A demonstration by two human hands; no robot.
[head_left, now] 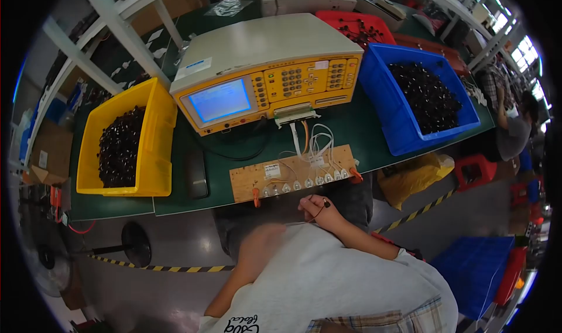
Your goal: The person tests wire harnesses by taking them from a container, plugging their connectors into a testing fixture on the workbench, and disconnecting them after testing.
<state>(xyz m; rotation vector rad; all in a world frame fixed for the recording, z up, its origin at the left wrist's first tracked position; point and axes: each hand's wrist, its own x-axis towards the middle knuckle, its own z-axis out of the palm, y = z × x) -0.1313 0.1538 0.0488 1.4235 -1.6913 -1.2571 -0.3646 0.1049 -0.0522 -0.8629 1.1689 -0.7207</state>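
Note:
My right hand (322,211) is closed on a thin dark wire with a small black end piece (327,204), in front of the table edge. What kind of part it is cannot be made out. My left hand (263,239), low and to the left near my shirt, is smeared by motion, so its fingers do not show clearly. Just beyond the right hand lies a wooden board (246,182) along the table edge, with a row of small clear sockets and orange clamps (256,197). White cables run from it to a yellow-fronted test instrument (263,93) with a lit blue screen.
On the left stands a yellow bin (158,140) of small dark parts, with a black phone-like slab (197,176) beside it. A blue bin (398,128) of similar parts stands right, a red tray (333,20) behind. Another person (515,134) sits at far right.

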